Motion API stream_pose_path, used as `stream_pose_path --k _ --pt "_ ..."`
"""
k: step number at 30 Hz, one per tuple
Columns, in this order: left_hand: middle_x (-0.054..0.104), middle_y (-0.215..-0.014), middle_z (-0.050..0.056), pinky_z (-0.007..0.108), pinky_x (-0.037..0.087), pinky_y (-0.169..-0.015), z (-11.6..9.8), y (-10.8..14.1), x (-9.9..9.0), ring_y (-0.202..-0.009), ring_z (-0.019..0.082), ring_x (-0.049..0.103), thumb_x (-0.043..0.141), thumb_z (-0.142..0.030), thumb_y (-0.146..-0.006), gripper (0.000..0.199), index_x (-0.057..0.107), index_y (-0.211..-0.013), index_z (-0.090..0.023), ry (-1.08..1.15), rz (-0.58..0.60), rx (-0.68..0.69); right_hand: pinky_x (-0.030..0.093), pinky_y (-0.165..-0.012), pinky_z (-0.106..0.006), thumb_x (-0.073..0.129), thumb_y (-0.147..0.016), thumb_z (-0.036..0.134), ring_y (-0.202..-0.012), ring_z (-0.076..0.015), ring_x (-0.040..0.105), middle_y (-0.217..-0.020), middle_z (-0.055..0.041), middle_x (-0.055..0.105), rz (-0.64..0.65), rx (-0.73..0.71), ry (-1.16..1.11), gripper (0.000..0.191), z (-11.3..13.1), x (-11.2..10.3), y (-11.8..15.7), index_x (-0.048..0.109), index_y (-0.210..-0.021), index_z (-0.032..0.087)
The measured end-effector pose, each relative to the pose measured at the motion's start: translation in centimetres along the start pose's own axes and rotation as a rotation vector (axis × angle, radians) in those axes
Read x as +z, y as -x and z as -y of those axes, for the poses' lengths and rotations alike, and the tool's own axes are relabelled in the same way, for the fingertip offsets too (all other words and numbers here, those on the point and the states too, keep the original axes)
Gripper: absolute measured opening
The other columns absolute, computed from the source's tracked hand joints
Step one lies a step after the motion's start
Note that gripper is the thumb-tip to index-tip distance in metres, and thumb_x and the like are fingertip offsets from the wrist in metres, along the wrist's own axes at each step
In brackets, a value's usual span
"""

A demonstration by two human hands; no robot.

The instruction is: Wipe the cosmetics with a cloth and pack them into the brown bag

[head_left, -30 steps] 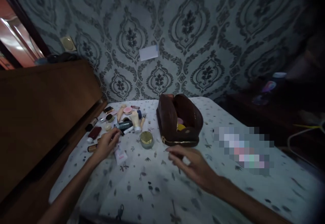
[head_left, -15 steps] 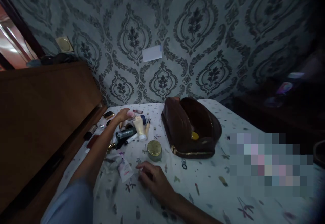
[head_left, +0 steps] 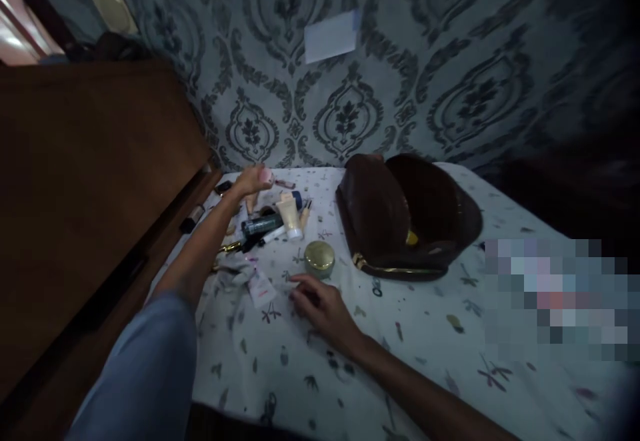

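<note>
At the far side of the patterned sheet, my left hand [head_left: 249,180] is closed around a small pink round item [head_left: 265,176]; its exact kind is not clear. A slim pink tube [head_left: 285,184] lies just right of it. My right hand [head_left: 323,308] rests near the front with loosely bent fingers apart and nothing in them. Just beyond those fingers stands a round jar with a gold lid [head_left: 319,258]. Between the hands lie a cream squeeze tube [head_left: 289,218], a dark cylinder [head_left: 261,225] and a white-pink tube [head_left: 261,288].
A brown zip bag [head_left: 375,214] gapes open on the right, with something yellow [head_left: 411,237] inside. A wooden panel [head_left: 100,161] borders the left side. Patterned wallpaper rises behind the sheet [head_left: 300,361]. A blurred-out patch [head_left: 560,301] covers the right.
My left hand has lifted the pink item slightly off the sheet. My right hand stays near the gold-lidded jar. The view has tilted down and shifted, showing the sheet's front edge.
</note>
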State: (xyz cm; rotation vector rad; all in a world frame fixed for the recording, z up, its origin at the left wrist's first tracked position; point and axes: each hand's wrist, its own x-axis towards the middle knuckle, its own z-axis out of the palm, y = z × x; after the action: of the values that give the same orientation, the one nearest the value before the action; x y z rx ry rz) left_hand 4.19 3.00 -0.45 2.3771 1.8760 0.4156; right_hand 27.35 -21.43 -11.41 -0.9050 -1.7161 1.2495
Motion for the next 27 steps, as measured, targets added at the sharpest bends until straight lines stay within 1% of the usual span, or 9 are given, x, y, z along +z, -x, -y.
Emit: stream_pose_path --k 3,5,9,12,17,20,22,25,27 --pt "0.059 -0.131 0.006 0.035 0.046 -0.099 -0.5 5.0 -2.9 -0.116 0.024 0.056 0.071 -0.031 -0.083 0.059 0.049 -0.136 -0.015 0.09 0.016 0.047 0.052 -0.065 -0.029 0.059 -0.086 0.036 -0.078 -0.0175 0.065 -0.104 -0.0074 0.066 -0.076 0.038 -0.045 0.04 -0.2 0.3 -0.1 0.056 -0.124 0.023" --pt "0.06 -0.129 0.006 0.033 0.046 -0.098 -2.0 10.0 -3.5 -0.114 0.024 0.057 0.075 -0.034 -0.077 0.065 0.051 -0.134 -0.016 0.25 0.067 0.177 0.055 -0.067 -0.031 0.067 -0.081 0.038 -0.095 -0.0219 0.065 -0.126 -0.0114 0.059 -0.096 0.048 -0.079 0.06 0.0 0.6 -0.2 0.047 -0.137 0.026" --pt "0.058 -0.13 0.011 0.04 0.045 -0.099 -6.9 20.3 -0.9 -0.118 0.03 0.055 0.078 -0.045 -0.072 0.07 0.054 -0.132 -0.02 0.449 0.072 0.286 0.057 -0.08 -0.037 0.081 -0.067 0.04 -0.118 -0.0287 0.058 -0.144 -0.0139 0.045 -0.071 0.028 -0.179 0.097 0.7 1.5 -0.2 0.03 -0.148 0.029" --pt "0.059 -0.128 0.011 0.041 0.044 -0.1 -9.6 25.2 1.2 -0.119 0.03 0.055 0.074 -0.049 -0.077 0.069 0.05 -0.135 -0.023 0.572 0.058 0.202 0.048 -0.102 -0.045 0.082 -0.065 0.041 -0.124 -0.0294 0.054 -0.142 -0.0137 0.047 -0.093 0.013 -0.192 0.092 0.8 2.1 0.1 0.036 -0.143 0.024" --pt "0.058 -0.132 0.011 0.037 0.049 -0.093 -8.2 27.9 1.2 -0.115 0.025 0.058 0.053 -0.047 -0.094 0.054 0.041 -0.141 -0.023 0.592 0.09 0.146 0.048 -0.101 -0.043 0.084 -0.061 0.037 -0.118 -0.0281 0.057 -0.13 -0.0119 0.055 -0.047 0.034 -0.201 0.079 1.0 2.4 1.4 0.046 -0.128 0.022" --pt "0.051 -0.142 0.012 0.049 0.038 -0.107 -5.2 28.2 1.2 -0.134 0.03 0.042 0.048 -0.038 -0.097 0.044 0.046 -0.139 -0.022 0.18 -0.087 0.138 0.048 -0.101 -0.04 0.084 -0.061 0.032 -0.117 -0.0257 0.057 -0.126 -0.0094 0.057 -0.065 0.025 -0.191 0.074 1.4 2.1 1.8 0.047 -0.124 0.022" --pt "0.05 -0.143 0.013 0.055 0.035 -0.107 -3.4 28.4 1.8 -0.137 0.034 0.037 0.053 -0.03 -0.094 0.045 0.048 -0.138 -0.023 -0.078 -0.1 0.124 0.047 -0.101 -0.039 0.083 -0.061 0.03 -0.116 -0.0248 0.058 -0.123 -0.0083 0.058 -0.069 0.015 -0.189 0.073 1.6 1.8 1.9 0.047 -0.123 0.023" --pt "0.065 -0.121 0.013 0.054 0.038 -0.101 -1.9 28.8 2.7 -0.121 0.032 0.051 0.048 -0.015 -0.091 0.037 0.057 -0.127 -0.02 -0.236 -0.136 0.116 0.048 -0.1 -0.039 0.082 -0.06 0.027 -0.112 -0.024 0.059 -0.12 -0.0073 0.059 -0.062 0.016 -0.193 0.073 1.7 1.4 1.7 0.047 -0.123 0.023" --pt "0.069 -0.108 0.012 0.05 0.042 -0.097 -2.0 29.1 2.8 -0.108 0.03 0.058 0.045 -0.012 -0.091 0.032 0.062 -0.117 -0.017 -0.205 -0.279 0.093 0.047 -0.099 -0.039 0.082 -0.06 0.028 -0.11 -0.0237 0.06 -0.118 -0.0069 0.059 -0.065 0.029 -0.201 0.072 1.5 1.3 1.6 0.047 -0.122 0.023"
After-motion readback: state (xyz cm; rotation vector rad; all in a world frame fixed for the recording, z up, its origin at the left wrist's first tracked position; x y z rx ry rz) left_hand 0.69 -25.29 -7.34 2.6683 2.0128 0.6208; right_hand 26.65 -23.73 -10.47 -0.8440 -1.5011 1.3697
